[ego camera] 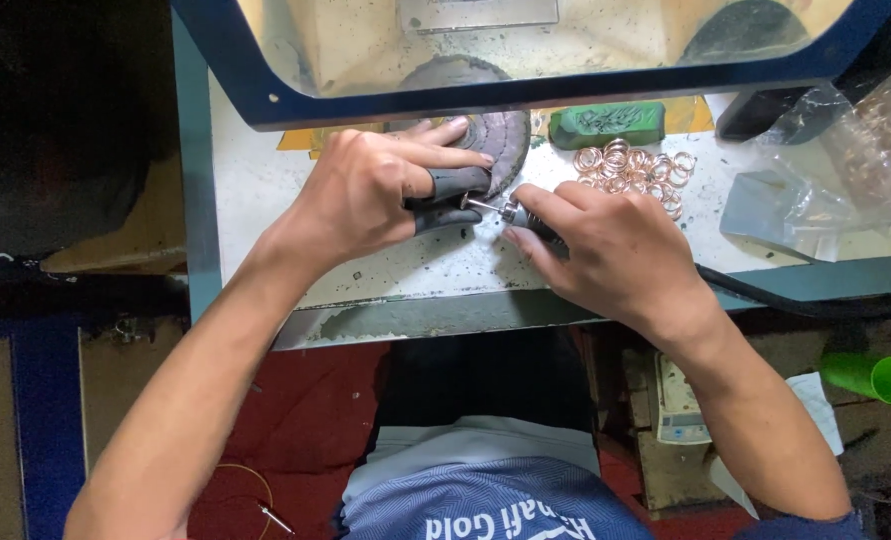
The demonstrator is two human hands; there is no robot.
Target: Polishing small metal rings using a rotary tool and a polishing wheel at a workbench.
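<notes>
At the far left, a dark floor and a blue-edged panel are seen beside the white, dust-speckled table (266,190), whose front edge is worn and chipped. The left hand (366,195) is rested on the table with its thumb and forefinger sheathed in dark rubber finger guards (446,200), which are pinched together on something too small to be made out; the guards are presumably worn so that heat and abrasion are kept off the skin. Just behind these fingers a grey cloth buffing wheel (501,135) is mounted under a blue-framed clear shield (526,85), by which dust is likely held back. The right hand (616,250) is closed around a slim rotary handpiece (526,218), gripped like a pen so that its fine tip is steered against the pinched piece. Its dark cable (766,290) is led off rightward. Beyond the knuckles a heap of copper-coloured rings (636,165) is kept within reach, beside a green compound bar (606,122). Clear plastic bags (846,150) are lying at the right, and a green cup (881,378) is seen lower down.
</notes>
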